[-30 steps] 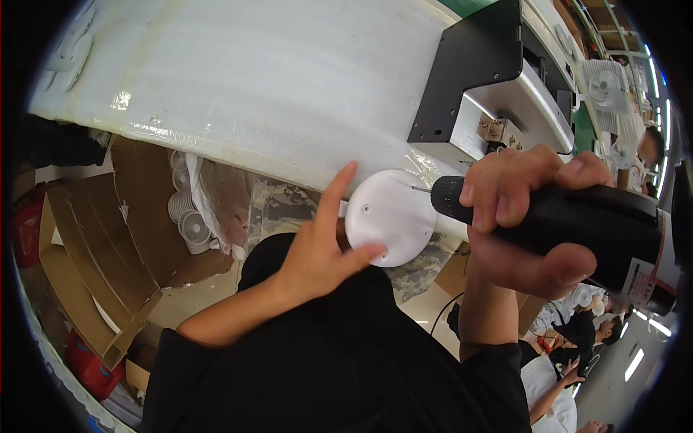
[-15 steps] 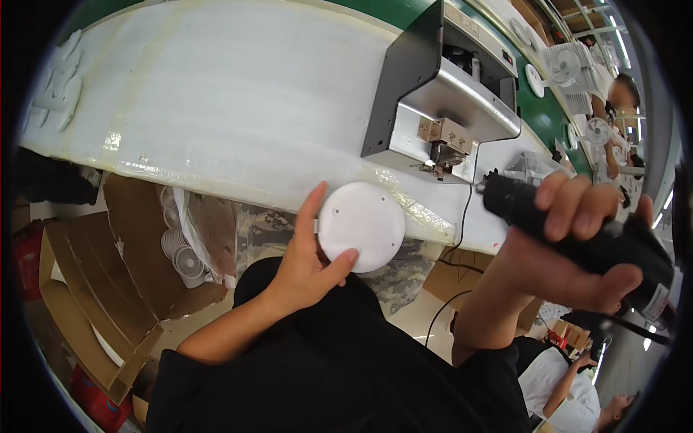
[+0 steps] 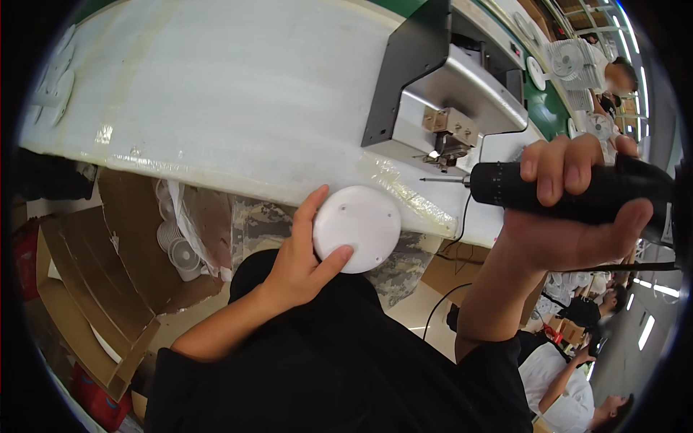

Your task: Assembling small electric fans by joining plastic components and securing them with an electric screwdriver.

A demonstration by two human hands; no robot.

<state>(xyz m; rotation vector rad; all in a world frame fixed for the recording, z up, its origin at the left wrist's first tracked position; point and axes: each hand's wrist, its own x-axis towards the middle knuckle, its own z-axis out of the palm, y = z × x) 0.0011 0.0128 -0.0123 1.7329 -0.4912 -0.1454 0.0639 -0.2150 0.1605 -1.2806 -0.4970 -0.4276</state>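
Note:
My left hand (image 3: 294, 263) grips a white round disc (image 3: 364, 227) by its left side, with the thumb over its face. Small holes show near the disc's rim. A black electric screwdriver (image 3: 505, 184) lies level in my right hand (image 3: 545, 238), fingers wrapped over its body. Its thin bit points left, above and to the right of the disc and apart from it. Whether a screw sits on the bit's tip is too small to tell. Just beyond the bit stands a black and silver screw feeder (image 3: 469, 79) with a metal block at its front.
A white covered worktable (image 3: 238, 94) runs along the far side, with white fan bases (image 3: 61, 94) at its left end. Below its edge, an open cardboard box (image 3: 108, 267) stands beside white fan grilles (image 3: 184, 252). A cable (image 3: 433, 303) hangs at the right. Other people (image 3: 563, 375) work there.
The screwdriver has come round to level, its bit now pointing left, clear of the feeder's front. The disc has turned a little clockwise in my left hand.

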